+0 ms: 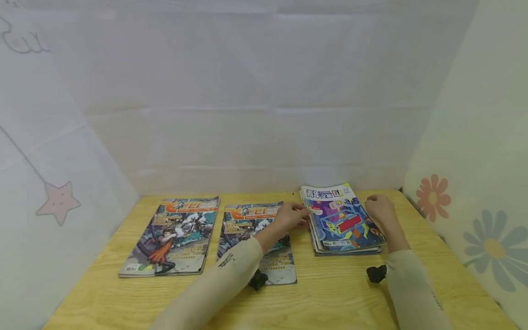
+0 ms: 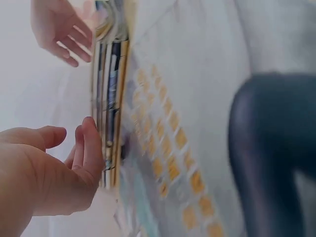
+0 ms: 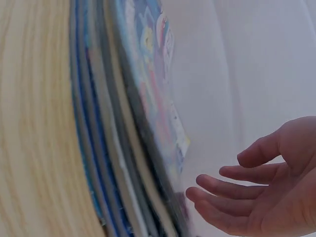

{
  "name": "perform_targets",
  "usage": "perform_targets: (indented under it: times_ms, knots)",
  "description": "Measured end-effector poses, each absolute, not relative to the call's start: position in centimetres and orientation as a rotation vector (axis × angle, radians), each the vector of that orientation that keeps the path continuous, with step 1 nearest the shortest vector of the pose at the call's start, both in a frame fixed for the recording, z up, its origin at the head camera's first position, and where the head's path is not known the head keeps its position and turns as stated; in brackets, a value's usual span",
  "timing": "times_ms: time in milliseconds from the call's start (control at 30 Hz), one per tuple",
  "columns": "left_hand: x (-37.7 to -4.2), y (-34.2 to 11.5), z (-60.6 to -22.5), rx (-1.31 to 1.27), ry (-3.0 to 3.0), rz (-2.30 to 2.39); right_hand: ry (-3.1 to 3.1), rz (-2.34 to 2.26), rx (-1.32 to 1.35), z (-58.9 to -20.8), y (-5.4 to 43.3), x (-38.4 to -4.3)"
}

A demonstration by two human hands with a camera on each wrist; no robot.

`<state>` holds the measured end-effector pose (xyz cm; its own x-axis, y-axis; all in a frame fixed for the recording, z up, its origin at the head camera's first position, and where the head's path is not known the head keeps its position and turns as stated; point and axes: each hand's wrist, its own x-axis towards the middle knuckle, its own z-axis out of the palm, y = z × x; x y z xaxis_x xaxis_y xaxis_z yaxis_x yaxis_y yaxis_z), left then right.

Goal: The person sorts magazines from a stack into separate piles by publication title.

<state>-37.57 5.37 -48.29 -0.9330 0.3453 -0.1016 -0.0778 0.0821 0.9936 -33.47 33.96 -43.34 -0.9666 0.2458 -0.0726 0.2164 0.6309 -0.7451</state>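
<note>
A stack of magazines (image 1: 344, 220) lies at the right of the table, its top cover purple and blue with a white title band. At the stack's left side is my left hand (image 1: 292, 216), fingertips right at the magazine edges in the left wrist view, thumb apart. My right hand (image 1: 380, 210) is by the stack's right side, its fingers relaxed and spread in the right wrist view, holding nothing. Beneath my left forearm lies a second magazine (image 1: 284, 272) with an orange title, partly hidden by the sleeve.
A matching orange-titled magazine (image 1: 177, 233) lies at the left of the wooden table (image 1: 330, 302). White cloth (image 1: 264, 114) hangs behind the table and along both sides. Black wrist pieces (image 1: 376, 274) show under both forearms.
</note>
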Motion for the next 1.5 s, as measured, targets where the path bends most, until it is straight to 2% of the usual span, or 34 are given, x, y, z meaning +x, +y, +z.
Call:
perform_targets:
  times_ms: [167, 367, 633, 800, 967, 1167, 1500]
  knots:
    - [-37.2, 3.1, -46.8, 0.329, 2.080, 1.916, -2.752, 1.258, -0.315, -42.2, 32.8, -33.0]
    - [-36.9, 0.0, -44.6, 0.352, 2.135, 1.952, -2.584, 1.327, -0.155, -41.0, 28.9, -32.8]
    - [-36.4, -4.3, -43.0, 0.343, 2.251, 1.937, -2.487, 1.380, 0.059, -42.0, 23.1, -33.3]
    - [-35.8, -6.7, -43.4, 0.273, 2.325, 1.905, -2.507, 1.718, 0.100, -42.8, 20.9, -33.2]
    - [-35.4, -8.6, -44.0, 0.204, 2.361, 1.885, -2.550, 2.029, -0.003, -43.1, 20.0, -33.0]
    - [-34.7, -10.4, -44.3, 0.159, 2.340, 1.856, -2.618, 2.121, -0.019, -43.6, 19.6, -32.6]
    - [-33.8, -14.0, -45.6, 0.068, 2.417, 1.719, -2.714, 2.099, 0.113, -44.7, 18.4, -32.4]
